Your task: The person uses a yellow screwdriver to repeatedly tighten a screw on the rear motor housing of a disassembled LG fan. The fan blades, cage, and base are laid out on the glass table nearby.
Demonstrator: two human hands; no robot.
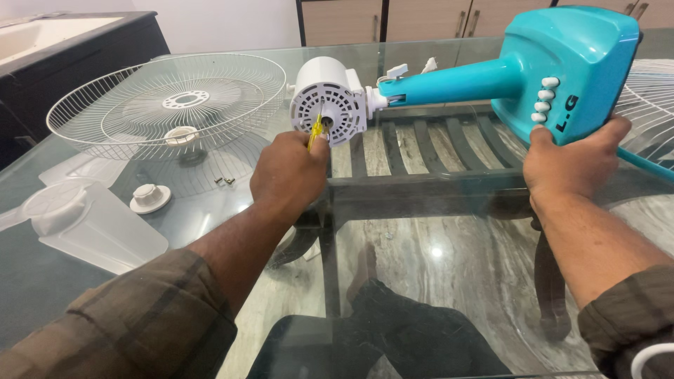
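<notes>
A glass-topped table (449,295) over marble floor (456,245), wooden cabinets (421,17) behind, white wall (225,24).

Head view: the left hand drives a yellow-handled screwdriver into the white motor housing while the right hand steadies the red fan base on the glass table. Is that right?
Not quite. The fan base is teal, not red, as the head view shows. The rest holds: the left hand works a yellow-handled screwdriver into the white motor housing, and the right hand steadies the base on the glass table.
</notes>
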